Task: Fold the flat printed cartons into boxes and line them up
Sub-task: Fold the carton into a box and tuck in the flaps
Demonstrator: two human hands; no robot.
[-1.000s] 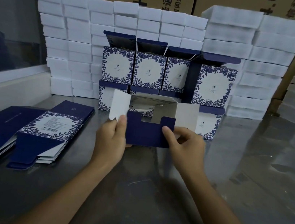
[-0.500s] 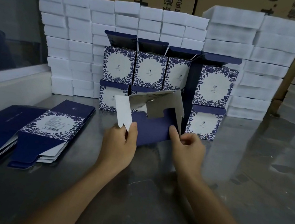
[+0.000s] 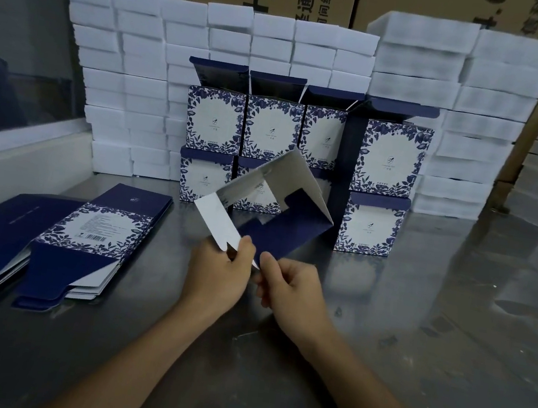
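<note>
my left hand (image 3: 216, 276) and right hand (image 3: 293, 290) pinch the half-open carton (image 3: 279, 219), tilted above the worktop (image 3: 416, 328); i should square its walls before tucking the bottom flaps.

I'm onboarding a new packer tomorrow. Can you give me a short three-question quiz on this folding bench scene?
1. True or false: both hands hold the half-folded navy and white printed carton.
2. The pile of flat navy floral cartons lies on which side of the left hand? A) its left B) its right
3. The finished blue floral boxes stand against stacks of white ____ blocks.

Key: 1 true; the right hand grips it too. 2 A. 3 foam.
</note>
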